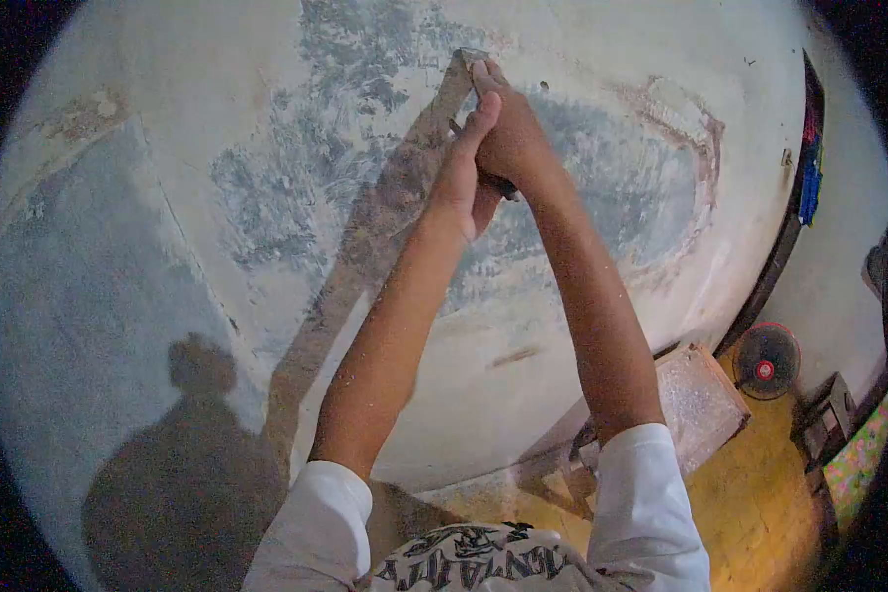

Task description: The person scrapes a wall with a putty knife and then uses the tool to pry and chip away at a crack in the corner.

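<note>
Both arms reach up to a white wall [523, 395] with rough grey patches [602, 197]. My left hand [464, 158] and my right hand [511, 133] are pressed together around a tool [506, 187] with a dark handle, whose lower end shows beneath my hands. Near my fingertips, a thin flat edge of it lies at the wall over the grey patch. My fingers are closed, and they cover most of the tool, so its exact kind cannot be made out.
A round dark fan [766, 361] stands at the right, near a pale box [699, 405] on the yellow floor [750, 493]. Blue cloth [810, 178] hangs by a dark frame at the upper right. My shadow falls on the wall at the left.
</note>
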Demonstrator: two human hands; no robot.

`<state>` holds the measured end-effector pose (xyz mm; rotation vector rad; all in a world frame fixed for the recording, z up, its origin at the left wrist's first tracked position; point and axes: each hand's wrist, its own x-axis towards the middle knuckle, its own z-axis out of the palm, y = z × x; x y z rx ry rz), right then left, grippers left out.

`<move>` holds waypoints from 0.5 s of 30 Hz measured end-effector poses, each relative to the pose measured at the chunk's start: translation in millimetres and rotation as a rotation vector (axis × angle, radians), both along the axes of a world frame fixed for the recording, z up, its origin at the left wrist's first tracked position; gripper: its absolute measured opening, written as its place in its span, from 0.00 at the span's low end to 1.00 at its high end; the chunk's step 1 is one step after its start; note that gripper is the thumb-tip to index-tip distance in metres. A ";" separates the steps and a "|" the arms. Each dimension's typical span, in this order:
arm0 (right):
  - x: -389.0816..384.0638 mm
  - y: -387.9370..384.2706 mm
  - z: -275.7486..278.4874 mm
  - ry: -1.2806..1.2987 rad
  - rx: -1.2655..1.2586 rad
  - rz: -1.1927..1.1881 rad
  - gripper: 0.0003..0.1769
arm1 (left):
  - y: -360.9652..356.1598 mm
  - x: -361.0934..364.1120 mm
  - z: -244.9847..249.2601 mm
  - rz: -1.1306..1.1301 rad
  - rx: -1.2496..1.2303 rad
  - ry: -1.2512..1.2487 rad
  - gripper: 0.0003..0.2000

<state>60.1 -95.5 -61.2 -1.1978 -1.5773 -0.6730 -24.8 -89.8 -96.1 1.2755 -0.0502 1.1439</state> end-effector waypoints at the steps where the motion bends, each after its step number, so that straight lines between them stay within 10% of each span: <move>1: -3.4 2.6 -0.8 -0.005 0.027 -0.043 0.39 | 1.2 -4.0 2.5 -0.025 0.026 -0.009 0.37; 15: -26.6 28.0 15.2 0.176 0.121 0.000 0.27 | 12.2 -30.3 36.4 0.073 -0.007 0.121 0.32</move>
